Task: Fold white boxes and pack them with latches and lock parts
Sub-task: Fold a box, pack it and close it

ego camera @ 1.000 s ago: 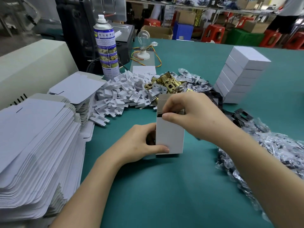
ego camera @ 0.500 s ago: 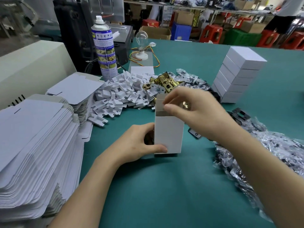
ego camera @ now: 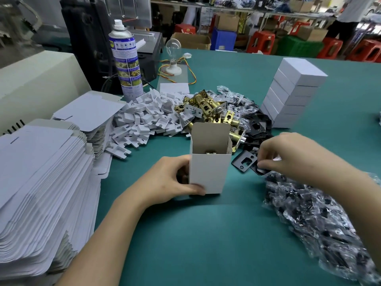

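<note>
right hand (ego camera: pixel 288 155) has left the white box (ego camera: pixel 208 172) and now pinches a black strike plate (ego camera: pixel 262 171). left hand (ego camera: pixel 165 182) grips the box; the plate likely goes in next.

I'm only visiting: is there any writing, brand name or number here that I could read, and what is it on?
No text reads clearly.
Spray can: printed label under a blue band, lettering too small and blurred.
Stacked white boxes: blank.
Open white box: blank.
Cardboard carton at the back: no legible print.
</note>
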Available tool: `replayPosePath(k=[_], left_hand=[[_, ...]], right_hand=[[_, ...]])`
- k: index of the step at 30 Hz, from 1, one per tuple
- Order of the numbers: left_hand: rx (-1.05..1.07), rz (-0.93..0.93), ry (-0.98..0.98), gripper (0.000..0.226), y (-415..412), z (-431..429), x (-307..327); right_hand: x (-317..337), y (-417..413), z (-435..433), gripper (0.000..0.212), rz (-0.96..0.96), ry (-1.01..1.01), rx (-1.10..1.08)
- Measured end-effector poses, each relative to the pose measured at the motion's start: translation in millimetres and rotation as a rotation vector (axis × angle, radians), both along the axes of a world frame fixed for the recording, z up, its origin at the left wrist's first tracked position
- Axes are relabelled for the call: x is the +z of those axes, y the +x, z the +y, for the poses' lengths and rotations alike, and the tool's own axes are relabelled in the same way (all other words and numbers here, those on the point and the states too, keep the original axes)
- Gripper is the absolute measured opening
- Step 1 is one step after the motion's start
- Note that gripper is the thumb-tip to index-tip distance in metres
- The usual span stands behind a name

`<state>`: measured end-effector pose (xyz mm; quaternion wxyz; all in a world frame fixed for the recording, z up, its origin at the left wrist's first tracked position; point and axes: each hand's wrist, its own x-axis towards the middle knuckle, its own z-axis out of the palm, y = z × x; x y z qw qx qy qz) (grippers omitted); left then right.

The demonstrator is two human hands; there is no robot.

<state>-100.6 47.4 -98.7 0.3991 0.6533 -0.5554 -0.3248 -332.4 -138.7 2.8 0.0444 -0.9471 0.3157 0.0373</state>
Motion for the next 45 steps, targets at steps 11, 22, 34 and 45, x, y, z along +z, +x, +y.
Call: replayPosePath(k=[11, 22, 34, 45], left_hand=[[-0.007, 0.033, 0.017, 0.052, -1, 0, -1], [-0.002, 0.017, 0.022, 0.047, 0, -1, -3], [0.007, -0.037, -0.013, 0.045, 0, -2, -2], [0.034, -0.097, 0.004, 0.034, -1, -2, 2]], right_hand=[[-16, 1, -7, 0.015, 0.286, -0.215, 0.073], [17, 15, 16, 0.007, -0.754, 0.297, -0.053], [7, 66, 78, 0.007, -0.793, 0.11, 0.135], [8, 78, 84, 0.008, -0.445, 0.037, 0.123]])
